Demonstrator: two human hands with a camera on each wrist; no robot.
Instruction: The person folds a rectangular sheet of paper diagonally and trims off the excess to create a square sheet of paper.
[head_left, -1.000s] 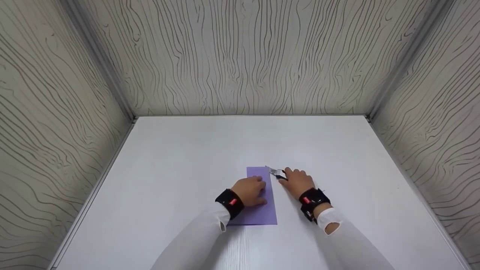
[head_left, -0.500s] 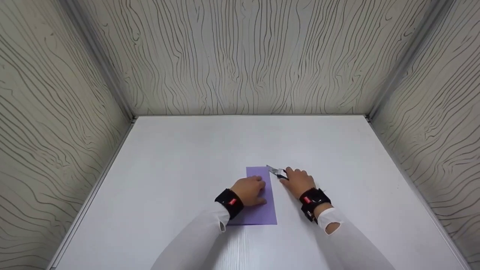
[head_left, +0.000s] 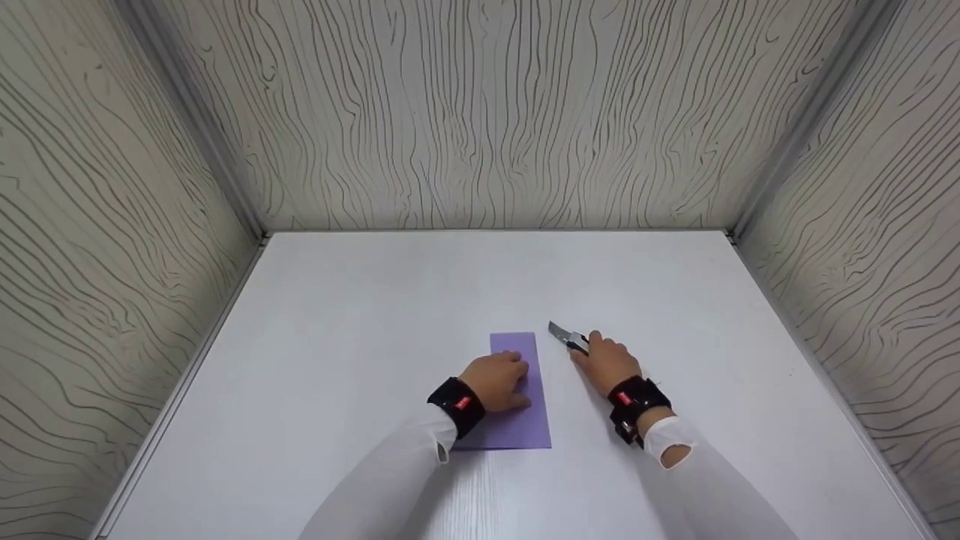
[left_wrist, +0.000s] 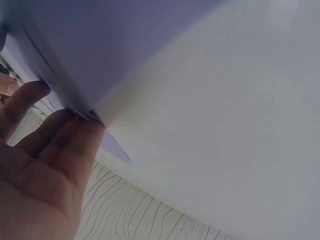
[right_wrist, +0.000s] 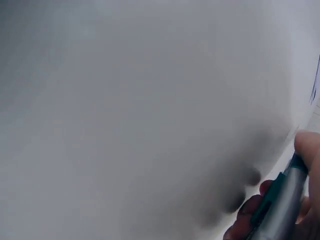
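Note:
A purple sheet of paper (head_left: 519,429) lies flat on the white table, its layers parting near the fold in the left wrist view. My left hand (head_left: 495,381) presses its fingertips onto the paper, and in the left wrist view the fingers (left_wrist: 75,140) touch along the paper's edge. To the right of the sheet, my right hand (head_left: 606,364) grips a utility knife (head_left: 576,342) with its blade out, pointing up and left, apart from the paper. The knife's grey and green handle (right_wrist: 285,200) shows between thumb and fingers in the right wrist view.
The white tabletop (head_left: 375,300) surrounds the sheet on every side. Wood-grain patterned panels (head_left: 480,112) stand at the back, left and right of the table. Black bands are around both wrists.
My right hand has drawn the knife away from the paper's top right corner, moving slightly right and up. The left hand has stayed pressing on the sheet.

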